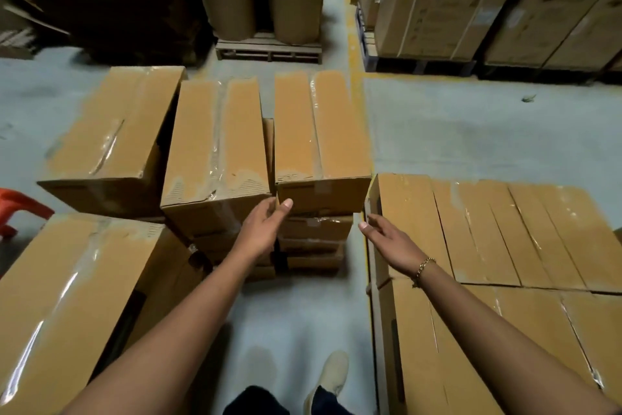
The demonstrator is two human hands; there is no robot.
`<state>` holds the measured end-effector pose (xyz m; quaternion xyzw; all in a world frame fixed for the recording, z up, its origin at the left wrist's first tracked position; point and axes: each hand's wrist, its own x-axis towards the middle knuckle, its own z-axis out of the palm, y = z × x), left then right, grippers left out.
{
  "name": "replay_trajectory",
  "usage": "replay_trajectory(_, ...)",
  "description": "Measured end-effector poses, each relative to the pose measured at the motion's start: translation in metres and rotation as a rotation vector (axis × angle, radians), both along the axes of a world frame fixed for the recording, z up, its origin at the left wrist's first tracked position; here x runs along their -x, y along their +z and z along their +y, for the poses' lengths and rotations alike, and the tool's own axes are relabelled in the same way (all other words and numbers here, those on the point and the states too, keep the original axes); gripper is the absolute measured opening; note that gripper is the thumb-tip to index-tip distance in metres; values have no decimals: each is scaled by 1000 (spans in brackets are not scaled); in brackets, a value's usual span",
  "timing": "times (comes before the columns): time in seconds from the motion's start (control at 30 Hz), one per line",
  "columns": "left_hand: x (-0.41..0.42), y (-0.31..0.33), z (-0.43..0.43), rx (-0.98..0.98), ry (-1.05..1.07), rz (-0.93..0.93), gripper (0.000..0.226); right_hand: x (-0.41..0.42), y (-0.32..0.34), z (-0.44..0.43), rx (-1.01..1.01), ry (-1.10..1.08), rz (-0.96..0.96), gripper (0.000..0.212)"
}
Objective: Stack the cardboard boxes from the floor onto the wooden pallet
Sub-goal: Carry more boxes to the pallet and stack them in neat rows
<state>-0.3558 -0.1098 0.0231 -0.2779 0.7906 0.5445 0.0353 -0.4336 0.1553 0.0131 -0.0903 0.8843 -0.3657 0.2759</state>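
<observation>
Cardboard boxes [215,142] (four tops, floor side); left hand [266,227], right hand [390,241], grips apart

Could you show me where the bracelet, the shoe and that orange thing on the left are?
bracelet [424,266]: head view, on the chain links at the wrist.
shoe [331,377]: head view, on its pale upper.
orange thing [23,203]: head view, on its top bar.

dim warm light, tape glare, blurred background, wide-angle bending at edges.
</observation>
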Motion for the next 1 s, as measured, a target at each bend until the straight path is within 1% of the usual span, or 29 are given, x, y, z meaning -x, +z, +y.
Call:
replay_trajectory(0.13,56,-3,-11,-40,23,-23,77,64,3,-15,37,-49,-15,70)
replay_trajectory(0.3,127,-21,-34,-27,73,-69,76,137,-9,-39,46,-127,-1,68)
replay_trajectory(0.5,209,-53,-70,-137,123,-114,93,208,-36,-65,10,-287,5,73)
replay_trajectory(0.63,246,-71,-86,-273,180,-176,97,241,-62,-77,-4,-359,-78,78)
replay_trajectory(0.77,268,-92,-93,-347,215,-269,96,257,-79,-86,-3,-417,-200,83)
replay_trajectory(0.8,272,-96,-94,-363,232,-287,97,259,-83,-87,1,-418,-220,87)
replay_trajectory(0.87,277,-103,-95,-394,268,-306,105,262,-90,-87,22,-422,-247,108)
replay_trajectory(0.9,280,-108,-95,-403,284,-307,110,263,-93,-87,35,-428,-267,115)
replay_trajectory(0.93,283,-108,-94,-401,295,-308,113,265,-95,-87,49,-439,-284,111)
replay_trajectory(1.0,285,-111,-91,-349,298,-318,108,267,-97,-88,77,-477,-311,85)
